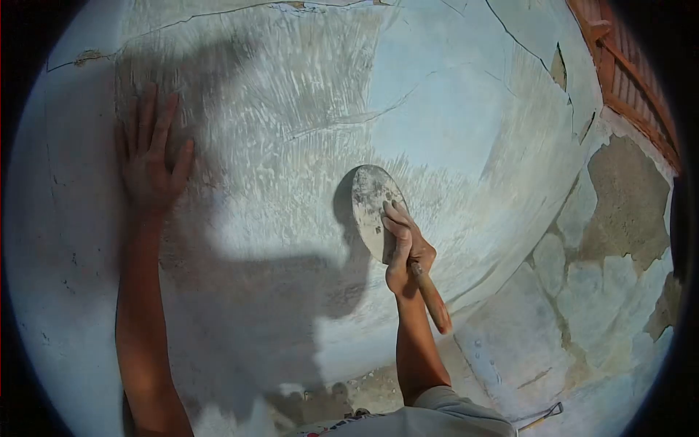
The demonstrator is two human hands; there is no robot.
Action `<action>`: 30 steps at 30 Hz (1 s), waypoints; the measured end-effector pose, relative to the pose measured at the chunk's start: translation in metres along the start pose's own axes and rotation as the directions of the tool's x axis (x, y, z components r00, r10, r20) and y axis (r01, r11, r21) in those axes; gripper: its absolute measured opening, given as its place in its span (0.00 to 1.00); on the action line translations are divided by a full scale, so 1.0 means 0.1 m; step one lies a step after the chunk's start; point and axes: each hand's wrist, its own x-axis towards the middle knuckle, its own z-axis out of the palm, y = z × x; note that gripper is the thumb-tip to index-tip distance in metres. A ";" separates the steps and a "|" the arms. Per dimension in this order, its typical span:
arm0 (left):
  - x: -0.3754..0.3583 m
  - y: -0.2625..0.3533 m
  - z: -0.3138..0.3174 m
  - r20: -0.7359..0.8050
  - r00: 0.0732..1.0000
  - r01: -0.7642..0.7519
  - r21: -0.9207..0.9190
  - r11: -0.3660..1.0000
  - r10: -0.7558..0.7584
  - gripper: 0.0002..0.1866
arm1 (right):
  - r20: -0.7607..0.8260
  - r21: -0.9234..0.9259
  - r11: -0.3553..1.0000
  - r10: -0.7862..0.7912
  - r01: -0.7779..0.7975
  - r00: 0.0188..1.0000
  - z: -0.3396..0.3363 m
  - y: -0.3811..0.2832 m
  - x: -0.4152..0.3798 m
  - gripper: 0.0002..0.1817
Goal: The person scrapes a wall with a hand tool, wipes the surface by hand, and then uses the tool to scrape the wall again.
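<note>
My left hand [149, 164] lies against the wall [284, 95] at the left, fingers spread and holding nothing. In the middle, my right hand [409, 237] grips a trowel [370, 186] with an oval, plaster-smeared metal blade. Its worn wooden handle [432, 298] sticks out below my wrist. The blade is held close to the wall surface; whether it touches cannot be made out. Around it the wall is pale and covered in scrape marks, with a smoother light-blue patch [440, 109] up and to the right.
Cracks run along the wall's top, with a chipped gap [558, 69] at the upper right. Brown wooden roof beams [637, 80] show beyond. The right-hand wall has a bare rough patch [630, 200]. A long-handled tool [542, 418] lies at the lower right. Shadows cover the lower left.
</note>
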 end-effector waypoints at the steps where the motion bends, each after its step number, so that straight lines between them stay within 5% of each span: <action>1: 0.00 0.01 -0.01 0.004 1.000 0.002 0.007 1.000 -0.002 0.36 | -0.018 0.038 0.997 0.061 -0.060 0.998 0.02 -0.09 0.07 0.24; 2: -0.02 0.02 -0.02 0.015 1.000 -0.001 0.011 1.000 0.000 0.36 | -0.033 0.074 0.989 0.131 -0.129 0.991 0.04 -0.14 0.11 0.25; 3: -0.01 0.02 -0.02 0.004 1.000 -0.010 0.004 1.000 0.010 0.36 | -0.053 0.045 0.999 -0.024 0.026 0.998 0.10 -0.07 0.30 0.26; 6: -0.01 0.03 0.00 -0.021 1.000 -0.022 -0.023 0.999 0.021 0.36 | -0.040 0.011 0.999 -0.033 0.034 0.999 0.14 -0.10 0.58 0.26; 8: -0.02 0.02 0.01 -0.032 0.999 -0.014 -0.035 0.999 0.013 0.36 | -0.010 -0.024 0.982 0.187 -0.187 0.982 0.07 -0.27 0.37 0.26; 11: -0.02 0.01 0.01 -0.019 1.000 -0.014 -0.010 1.000 0.014 0.36 | -0.041 -0.036 0.999 0.007 -0.009 0.999 0.05 0.06 -0.17 0.26; 16: -0.04 0.00 0.05 -0.037 0.999 -0.008 -0.050 0.999 0.007 0.38 | -0.040 0.114 0.983 0.151 -0.145 0.988 0.11 -0.24 0.50 0.25; 18: -0.03 -0.01 0.07 -0.059 0.998 -0.014 -0.054 0.998 0.011 0.37 | -0.042 0.071 0.996 0.056 -0.053 0.998 0.10 -0.07 0.46 0.22; 20: -0.04 -0.01 0.07 -0.085 0.996 -0.030 -0.041 0.999 0.026 0.37 | -0.020 0.079 0.969 0.237 -0.234 0.971 0.03 -0.24 0.15 0.23; 21: -0.04 -0.01 0.07 -0.082 0.996 -0.028 -0.038 0.999 0.025 0.37 | -0.025 0.010 0.997 0.076 -0.076 0.997 0.02 0.03 -0.11 0.23; 24: -0.03 -0.02 0.07 -0.071 0.997 -0.017 -0.017 1.000 0.016 0.36 | -0.056 0.066 0.998 -0.014 0.018 0.998 0.10 0.08 -0.23 0.27; 26: -0.05 -0.02 0.07 -0.038 0.999 -0.025 -0.007 1.000 0.024 0.35 | -0.072 0.026 0.993 0.114 -0.112 0.991 0.15 -0.13 0.21 0.26; 30: -0.04 -0.01 0.06 -0.050 0.998 -0.038 -0.044 0.998 0.036 0.36 | -0.043 -0.017 1.000 0.011 -0.011 0.999 0.17 -0.19 0.55 0.25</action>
